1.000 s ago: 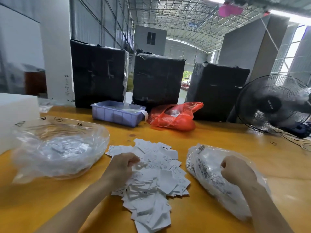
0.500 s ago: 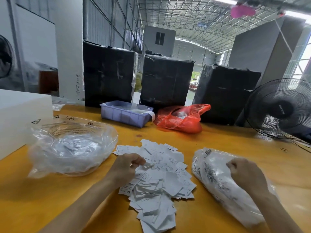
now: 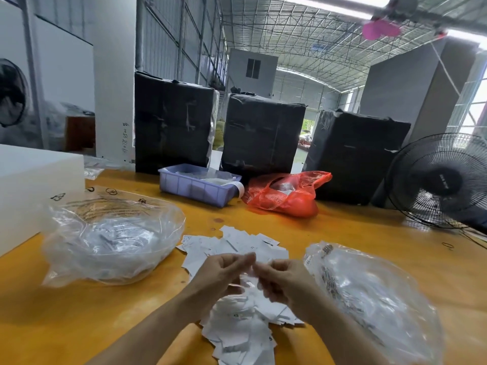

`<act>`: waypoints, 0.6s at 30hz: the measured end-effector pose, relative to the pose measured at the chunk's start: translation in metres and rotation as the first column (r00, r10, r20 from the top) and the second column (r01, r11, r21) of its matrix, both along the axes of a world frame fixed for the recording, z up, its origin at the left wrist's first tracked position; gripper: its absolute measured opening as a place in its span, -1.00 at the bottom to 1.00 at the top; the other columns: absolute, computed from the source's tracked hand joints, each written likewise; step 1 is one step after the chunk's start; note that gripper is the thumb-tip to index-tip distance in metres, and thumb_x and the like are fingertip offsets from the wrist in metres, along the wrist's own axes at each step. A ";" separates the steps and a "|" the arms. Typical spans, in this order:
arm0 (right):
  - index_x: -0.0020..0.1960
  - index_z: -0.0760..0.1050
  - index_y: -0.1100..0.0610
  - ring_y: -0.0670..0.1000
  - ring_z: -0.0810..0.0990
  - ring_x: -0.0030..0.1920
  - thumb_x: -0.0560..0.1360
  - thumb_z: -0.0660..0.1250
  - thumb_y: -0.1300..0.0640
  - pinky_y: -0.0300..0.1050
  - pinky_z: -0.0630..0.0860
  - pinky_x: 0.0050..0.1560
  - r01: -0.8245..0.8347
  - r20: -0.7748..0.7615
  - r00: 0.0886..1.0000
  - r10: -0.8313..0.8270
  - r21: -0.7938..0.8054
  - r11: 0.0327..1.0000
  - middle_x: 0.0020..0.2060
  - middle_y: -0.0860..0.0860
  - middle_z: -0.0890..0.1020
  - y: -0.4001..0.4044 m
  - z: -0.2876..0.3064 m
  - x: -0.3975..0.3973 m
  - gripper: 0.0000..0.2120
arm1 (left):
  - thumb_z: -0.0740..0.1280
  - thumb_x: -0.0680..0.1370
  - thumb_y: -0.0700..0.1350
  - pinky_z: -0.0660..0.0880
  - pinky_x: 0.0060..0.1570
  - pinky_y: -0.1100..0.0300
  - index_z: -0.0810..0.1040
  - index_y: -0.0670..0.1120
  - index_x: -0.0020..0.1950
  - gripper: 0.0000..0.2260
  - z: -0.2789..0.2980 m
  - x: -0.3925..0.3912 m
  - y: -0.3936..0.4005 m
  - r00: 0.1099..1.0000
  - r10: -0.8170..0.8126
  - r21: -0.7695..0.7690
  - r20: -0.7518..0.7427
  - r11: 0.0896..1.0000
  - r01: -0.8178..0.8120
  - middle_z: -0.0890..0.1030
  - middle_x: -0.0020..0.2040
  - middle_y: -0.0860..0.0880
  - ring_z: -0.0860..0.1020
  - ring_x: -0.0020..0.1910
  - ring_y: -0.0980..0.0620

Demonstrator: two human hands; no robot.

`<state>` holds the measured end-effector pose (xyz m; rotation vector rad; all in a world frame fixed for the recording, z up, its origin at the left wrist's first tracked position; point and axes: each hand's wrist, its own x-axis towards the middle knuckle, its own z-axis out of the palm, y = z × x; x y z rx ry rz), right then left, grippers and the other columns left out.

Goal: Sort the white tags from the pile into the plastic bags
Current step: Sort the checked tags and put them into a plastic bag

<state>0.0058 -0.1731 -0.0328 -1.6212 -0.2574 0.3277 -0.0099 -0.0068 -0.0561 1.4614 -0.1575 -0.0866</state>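
Observation:
A loose pile of white tags (image 3: pixel 237 330) lies on the yellow table (image 3: pixel 355 233) in front of me. A clear plastic bag (image 3: pixel 110 241) with tags inside sits to its left, and a second clear bag (image 3: pixel 374 299) holding tags lies to its right. My left hand (image 3: pixel 218 275) and my right hand (image 3: pixel 284 283) meet just above the pile, fingers curled toward each other. Between their fingertips is a blurred white tag (image 3: pixel 249 275); both hands seem to pinch it.
A purple tray (image 3: pixel 197 185) and a red plastic bag (image 3: pixel 284 196) stand behind the pile, with three black wrapped bales (image 3: pixel 263 133) behind them. A black fan (image 3: pixel 437 180) sits at the right, a white block (image 3: pixel 34 188) at the left.
My right hand has left the right bag and moved left to meet my left hand above the pile. My left hand rose from the pile with a tag. The camera view shifted left.

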 end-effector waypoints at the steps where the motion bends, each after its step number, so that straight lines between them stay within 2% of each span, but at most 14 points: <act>1: -0.38 0.56 0.18 -0.03 0.42 -0.53 0.29 0.50 0.01 -0.24 0.36 -0.51 -0.018 0.004 1.000 0.018 -0.012 1.000 -0.52 0.07 0.50 0.003 -0.003 0.000 -0.74 | 0.51 0.25 0.15 0.53 -0.22 0.28 0.64 -0.14 0.01 -0.53 -0.001 0.000 0.000 0.999 0.034 0.034 0.004 0.999 -0.034 0.69 -0.09 -0.09 0.63 -0.19 0.05; 3: -0.42 0.54 0.13 -0.04 0.37 -0.55 0.29 0.49 -0.03 -0.24 0.31 -0.53 -0.024 0.014 1.000 0.024 -0.027 0.999 -0.54 0.04 0.46 0.008 -0.008 0.000 -0.72 | 0.55 0.31 -0.12 0.50 -0.30 0.31 0.64 -0.18 -0.02 -0.70 -0.003 0.002 0.003 0.995 0.098 0.052 -0.001 0.994 -0.098 0.67 -0.19 -0.10 0.58 -0.32 0.09; 5: -0.36 0.57 0.17 -0.05 0.39 -0.55 0.29 0.47 -0.08 -0.25 0.33 -0.52 0.001 -0.008 1.000 0.000 0.019 1.000 -0.54 0.04 0.47 0.012 -0.011 0.000 -0.70 | 0.52 0.35 -0.27 0.46 -0.36 0.31 0.65 -0.25 -0.06 -0.81 -0.004 0.002 0.006 0.993 0.114 0.009 -0.011 0.993 -0.114 0.61 -0.29 -0.13 0.51 -0.41 0.11; 8: -0.18 0.59 0.28 -0.01 0.51 -0.47 0.30 0.43 -0.10 -0.23 0.45 -0.47 0.038 -0.100 0.995 -0.025 0.138 0.990 -0.45 0.11 0.56 0.013 -0.017 -0.001 -0.59 | 0.47 0.38 -0.32 0.48 -0.40 0.31 0.62 -0.30 -0.15 -0.91 -0.004 0.004 0.006 0.973 0.226 -0.097 -0.041 0.969 -0.228 0.56 -0.38 -0.12 0.51 -0.46 0.09; 10: -0.18 0.60 0.27 0.00 0.58 -0.39 0.27 0.48 -0.10 -0.22 0.50 -0.44 -0.001 -0.126 0.992 0.017 0.129 0.992 -0.33 0.16 0.64 0.013 -0.021 -0.005 -0.59 | 0.44 0.40 -0.32 0.50 -0.40 0.30 0.60 -0.31 -0.15 -0.92 -0.005 0.005 0.006 0.956 0.287 -0.176 -0.064 0.939 -0.294 0.56 -0.38 -0.14 0.52 -0.46 0.06; 13: -0.21 0.65 0.25 -0.01 0.61 -0.34 0.23 0.53 0.05 -0.21 0.52 -0.39 0.011 -0.107 0.994 -0.002 0.088 0.996 -0.26 0.17 0.67 0.014 -0.025 -0.008 -0.72 | 0.42 0.44 -0.30 0.55 -0.35 0.28 0.57 -0.30 -0.12 -0.92 -0.005 0.006 0.004 0.947 0.309 -0.225 -0.083 0.920 -0.320 0.66 -0.29 -0.18 0.62 -0.37 0.02; 16: -0.26 0.66 0.21 -0.01 0.62 -0.32 0.36 0.47 0.18 -0.21 0.51 -0.37 0.117 -0.078 0.991 -0.106 0.157 0.981 -0.23 0.18 0.69 0.011 -0.027 -0.004 -0.91 | 0.41 0.43 -0.31 0.56 -0.33 0.28 0.54 -0.31 -0.11 -0.90 -0.005 0.005 0.004 0.954 0.294 -0.225 -0.058 0.927 -0.299 0.68 -0.23 -0.20 0.65 -0.32 -0.01; 18: -0.24 0.64 0.19 -0.02 0.63 -0.29 0.43 0.42 0.20 -0.20 0.50 -0.33 0.167 -0.065 0.985 -0.158 0.183 0.969 -0.20 0.16 0.70 0.009 -0.027 -0.002 -0.90 | 0.44 0.39 -0.35 0.56 -0.31 0.27 0.51 -0.29 -0.12 -0.86 -0.006 0.005 0.004 0.960 0.279 -0.211 -0.035 0.936 -0.280 0.64 -0.26 -0.20 0.65 -0.31 -0.03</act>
